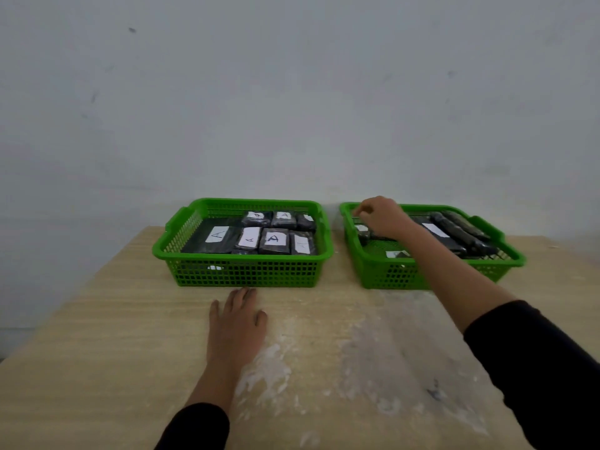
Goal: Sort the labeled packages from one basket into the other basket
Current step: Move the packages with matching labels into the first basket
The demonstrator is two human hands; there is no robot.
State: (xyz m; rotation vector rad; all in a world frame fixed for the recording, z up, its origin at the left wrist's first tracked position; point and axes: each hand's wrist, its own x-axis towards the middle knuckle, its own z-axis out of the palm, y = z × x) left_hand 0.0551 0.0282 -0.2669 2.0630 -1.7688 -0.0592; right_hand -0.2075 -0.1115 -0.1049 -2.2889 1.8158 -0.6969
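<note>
Two baskets [243,271] stood near the tabletop's far edge; right hand [381,216], fingers curled, grip unclear, might fumble a package [363,233]; left hand [237,315] lay flat, empty.

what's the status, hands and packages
Left hand flat on wooden table. Right hand reaching into right green plastic basket; grip unclear. Nothing in the way.

2 baskets, left [243,271] and right [389,274]: bright green, grid-mesh walls. Packages in left basket [274,240]: black wrap, white labels with dark "A". Packages in right basket [461,232]: black, some white labels. Table [97,336]: pale beige wood grain, white powdery smears toward right front. Sleeves [535,368]: black. Wall [292,92]: grey-white, few dark specks.
</note>
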